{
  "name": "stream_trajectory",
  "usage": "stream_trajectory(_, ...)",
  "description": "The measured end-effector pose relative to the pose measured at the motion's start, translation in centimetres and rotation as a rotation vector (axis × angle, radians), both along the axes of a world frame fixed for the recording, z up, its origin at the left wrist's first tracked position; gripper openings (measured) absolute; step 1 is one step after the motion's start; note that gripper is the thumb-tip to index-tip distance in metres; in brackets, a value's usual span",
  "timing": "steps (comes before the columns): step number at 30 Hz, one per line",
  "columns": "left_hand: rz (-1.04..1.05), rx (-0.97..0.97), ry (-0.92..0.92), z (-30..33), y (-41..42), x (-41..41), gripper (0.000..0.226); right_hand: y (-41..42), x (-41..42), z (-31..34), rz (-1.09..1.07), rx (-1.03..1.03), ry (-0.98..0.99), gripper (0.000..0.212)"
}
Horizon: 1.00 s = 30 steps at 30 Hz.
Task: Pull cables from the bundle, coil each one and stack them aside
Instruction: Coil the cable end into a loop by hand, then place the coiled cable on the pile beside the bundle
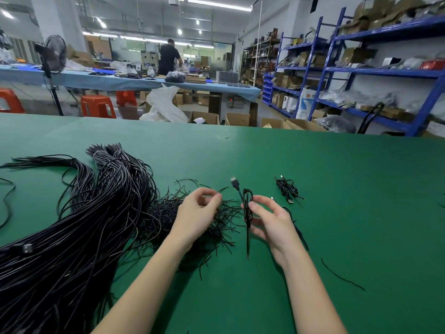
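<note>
A big bundle of black cables sprawls over the left of the green table. A heap of thin black ties lies just right of it. My right hand pinches a folded black cable upright; its USB plug sticks up to the left and one end hangs down. My left hand hovers over the ties with thumb and fingertips curled together; whether it holds a tie is unclear. One coiled cable lies to the right.
A single loose tie lies on the table at the lower right. Beyond the far edge stand cardboard boxes, orange stools and blue shelving. A person works at a distant blue table.
</note>
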<state>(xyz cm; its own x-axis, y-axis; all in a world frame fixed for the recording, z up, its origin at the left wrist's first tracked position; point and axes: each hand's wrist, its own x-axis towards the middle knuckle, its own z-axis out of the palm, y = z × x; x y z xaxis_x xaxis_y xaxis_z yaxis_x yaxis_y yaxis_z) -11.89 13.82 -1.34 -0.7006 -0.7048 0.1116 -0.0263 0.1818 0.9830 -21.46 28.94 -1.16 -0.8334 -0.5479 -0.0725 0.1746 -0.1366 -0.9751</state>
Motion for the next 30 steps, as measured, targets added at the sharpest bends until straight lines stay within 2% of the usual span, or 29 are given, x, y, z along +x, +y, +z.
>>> stream_trajectory(2,0.043,-0.248,-0.051,-0.4,0.3,0.0,0.004,0.3,-0.3,-0.1,-0.024,-0.021,-0.02,0.021)
stream_trajectory(3,0.039,-0.308,-0.045,-0.5,0.4,0.0,0.002,0.4,-0.4,0.0,-0.028,-0.028,-0.027,0.022)
stream_trajectory(9,-0.032,-0.543,-0.103,-0.8,0.3,0.0,0.006,0.3,-1.5,0.3,-0.066,-0.034,-0.05,0.02)
stream_trajectory(13,-0.047,-0.595,-0.112,-0.9,0.1,0.0,0.009,-0.2,-3.0,1.0,-0.154,0.043,0.019,0.021)
stream_trajectory(17,-0.051,-0.581,-0.102,-1.0,-0.1,-0.1,0.007,-0.7,-6.0,2.8,-0.356,0.366,0.456,0.02)
stream_trajectory(21,-0.054,-0.597,-0.112,-1.1,-0.3,-0.2,0.008,-1.4,-9.3,3.6,-0.472,0.681,0.693,0.026)
stream_trajectory(25,-0.064,-0.631,-0.142,-1.2,-0.2,-0.4,0.011,-1.8,-10.6,1.4,-0.246,1.151,0.763,0.038)
stream_trajectory(30,-0.061,-0.641,-0.161,-1.2,-0.5,-0.4,0.012,-1.8,-10.6,-0.2,-0.104,1.271,0.784,0.042)
